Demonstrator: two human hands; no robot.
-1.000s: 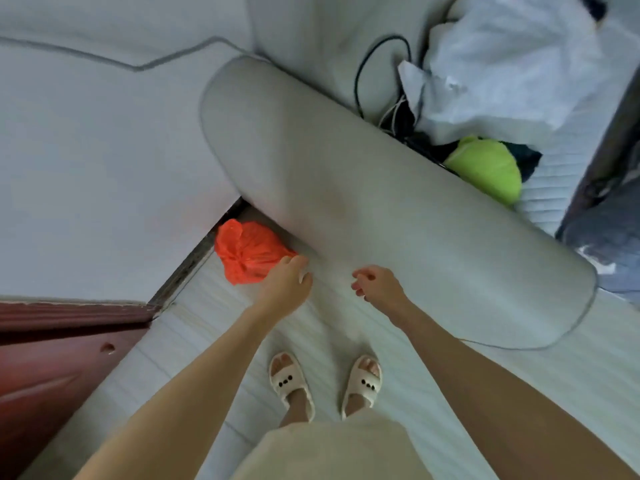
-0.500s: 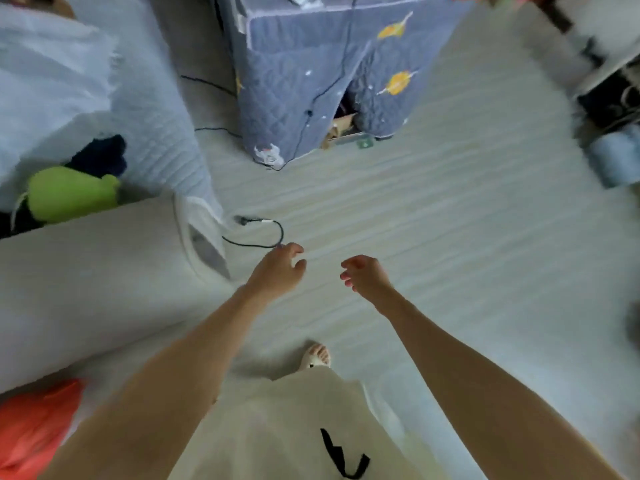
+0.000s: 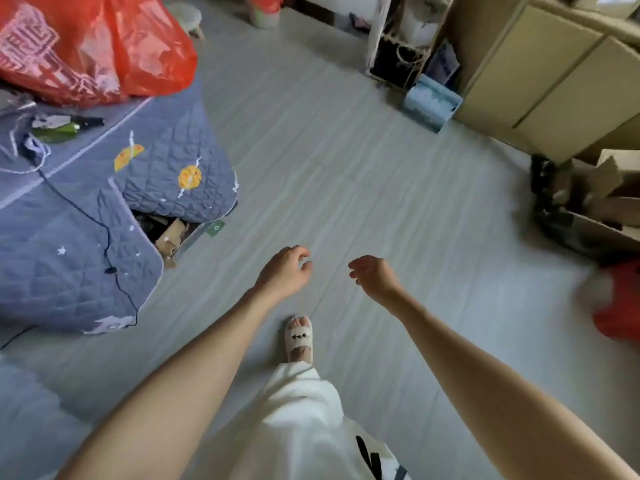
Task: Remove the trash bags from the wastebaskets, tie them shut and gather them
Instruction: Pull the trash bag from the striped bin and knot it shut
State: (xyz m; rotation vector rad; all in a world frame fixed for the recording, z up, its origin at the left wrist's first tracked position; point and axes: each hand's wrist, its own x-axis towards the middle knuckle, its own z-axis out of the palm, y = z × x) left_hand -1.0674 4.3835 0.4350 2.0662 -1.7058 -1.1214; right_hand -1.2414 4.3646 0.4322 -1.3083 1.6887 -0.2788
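We are walking with our left hand (image 3: 284,271) and right hand (image 3: 373,276) loosely curled and holding nothing, free for the next bag. A big crinkled orange plastic bag (image 3: 93,46) is sitting on the blue quilted cover (image 3: 69,244), and something red (image 3: 620,306), too blurred to identify, is lying on the pale striped floor (image 3: 346,150) to our right.

Pale grey wood-grain plank floor (image 3: 346,161) fills middle. Blue quilted cover with orange planet print (image 3: 86,216) drapes boxy furniture at left, thin black cord (image 3: 79,211) trailing over it. Beige panelled cabinet (image 3: 554,81) stands upper right, open cardboard box (image 3: 595,206) below. Soft daylight.
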